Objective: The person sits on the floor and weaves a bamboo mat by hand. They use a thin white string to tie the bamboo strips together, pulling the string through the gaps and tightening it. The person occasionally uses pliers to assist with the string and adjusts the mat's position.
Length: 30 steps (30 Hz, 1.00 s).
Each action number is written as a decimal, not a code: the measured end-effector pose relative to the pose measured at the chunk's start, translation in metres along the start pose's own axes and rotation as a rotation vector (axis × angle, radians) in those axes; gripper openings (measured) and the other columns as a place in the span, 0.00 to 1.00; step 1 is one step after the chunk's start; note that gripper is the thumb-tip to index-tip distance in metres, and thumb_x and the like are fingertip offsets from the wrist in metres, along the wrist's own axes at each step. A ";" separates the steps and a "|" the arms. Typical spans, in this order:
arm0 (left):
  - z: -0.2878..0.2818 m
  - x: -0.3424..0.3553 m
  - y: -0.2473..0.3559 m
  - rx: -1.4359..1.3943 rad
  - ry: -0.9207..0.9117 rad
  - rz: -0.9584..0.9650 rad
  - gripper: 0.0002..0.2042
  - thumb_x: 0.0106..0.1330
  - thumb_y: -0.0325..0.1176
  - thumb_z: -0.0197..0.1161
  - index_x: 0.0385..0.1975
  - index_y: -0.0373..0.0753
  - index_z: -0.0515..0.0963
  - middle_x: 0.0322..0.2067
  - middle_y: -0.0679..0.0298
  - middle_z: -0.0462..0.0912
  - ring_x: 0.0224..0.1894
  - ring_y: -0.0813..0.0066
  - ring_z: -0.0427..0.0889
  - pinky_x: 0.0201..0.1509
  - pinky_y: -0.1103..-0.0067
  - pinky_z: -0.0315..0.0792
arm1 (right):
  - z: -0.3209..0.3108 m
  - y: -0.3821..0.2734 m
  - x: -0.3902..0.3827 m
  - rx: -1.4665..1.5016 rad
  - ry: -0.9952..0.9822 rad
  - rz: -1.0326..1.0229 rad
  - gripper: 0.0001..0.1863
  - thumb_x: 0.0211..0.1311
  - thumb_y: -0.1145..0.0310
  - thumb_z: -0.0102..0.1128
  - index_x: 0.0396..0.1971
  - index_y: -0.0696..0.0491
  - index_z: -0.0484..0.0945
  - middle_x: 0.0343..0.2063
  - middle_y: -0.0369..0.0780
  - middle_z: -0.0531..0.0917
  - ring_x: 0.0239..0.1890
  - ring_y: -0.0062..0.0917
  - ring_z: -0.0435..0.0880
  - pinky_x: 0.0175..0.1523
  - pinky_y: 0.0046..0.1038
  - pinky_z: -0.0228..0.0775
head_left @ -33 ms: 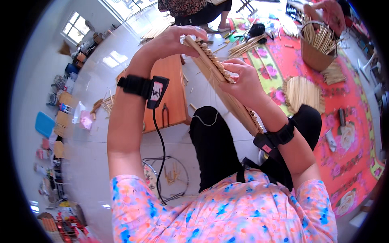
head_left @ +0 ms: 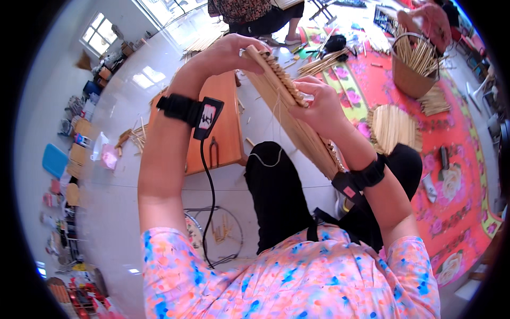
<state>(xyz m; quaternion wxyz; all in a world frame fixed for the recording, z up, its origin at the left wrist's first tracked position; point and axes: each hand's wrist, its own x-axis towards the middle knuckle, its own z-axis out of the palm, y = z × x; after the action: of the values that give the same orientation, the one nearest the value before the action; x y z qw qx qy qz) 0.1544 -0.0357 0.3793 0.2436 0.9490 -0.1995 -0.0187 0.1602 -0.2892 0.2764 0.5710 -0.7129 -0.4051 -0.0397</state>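
Observation:
Out in front of me slants a panel of pale wooden sticks (head_left: 303,135), its upper end farther away and to the left. A knobbly row of stick ends runs along its right edge. My left hand (head_left: 239,53) is closed around the upper end. Lower down, my right hand (head_left: 323,110) pinches the knobbly edge, thumb and finger pressed together. A thin thread (head_left: 274,109) hangs in a loop from the panel near my right hand. Another pale cord (head_left: 267,164) lies over my dark-trousered knee.
An orange-brown wooden table (head_left: 220,114) with pliers (head_left: 214,151) stands left of the panel. On the red floral mat (head_left: 451,223) are a basket of sticks (head_left: 411,77) and another stick panel (head_left: 393,127). A person (head_left: 255,18) sits ahead; another person's arm (head_left: 433,26) is beyond the basket.
The panel has shifted very slightly, and the thread loop shows more clearly below it. Both hands keep their hold in nearly the same places.

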 end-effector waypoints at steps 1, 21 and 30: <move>0.004 0.006 0.003 -0.071 0.068 -0.038 0.13 0.54 0.24 0.69 0.40 0.38 0.80 0.38 0.67 0.84 0.44 0.82 0.78 0.53 0.81 0.71 | -0.007 0.008 0.006 -0.051 -0.016 -0.026 0.24 0.42 0.73 0.66 0.46 0.57 0.82 0.42 0.42 0.82 0.42 0.28 0.83 0.44 0.25 0.76; 0.152 -0.004 0.057 -0.355 0.537 0.084 0.23 0.58 0.30 0.65 0.55 0.37 0.71 0.37 0.53 0.81 0.41 0.68 0.80 0.48 0.74 0.72 | -0.121 0.030 0.086 -0.681 -0.611 -0.511 0.21 0.41 0.72 0.72 0.41 0.53 0.81 0.36 0.39 0.82 0.45 0.38 0.78 0.53 0.38 0.70; 0.270 -0.012 0.120 -0.550 1.004 -0.135 0.25 0.60 0.20 0.55 0.60 0.35 0.66 0.45 0.42 0.78 0.49 0.45 0.79 0.52 0.69 0.73 | -0.074 0.034 -0.007 -0.585 -0.079 0.040 0.20 0.56 0.66 0.63 0.51 0.51 0.77 0.31 0.41 0.82 0.31 0.29 0.83 0.38 0.31 0.77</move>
<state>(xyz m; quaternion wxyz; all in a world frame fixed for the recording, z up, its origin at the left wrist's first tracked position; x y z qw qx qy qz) 0.0636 -0.2499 0.1970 0.5443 0.7540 0.0140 0.3674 0.2073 -0.3561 0.2716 0.3256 -0.8561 -0.3843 -0.1155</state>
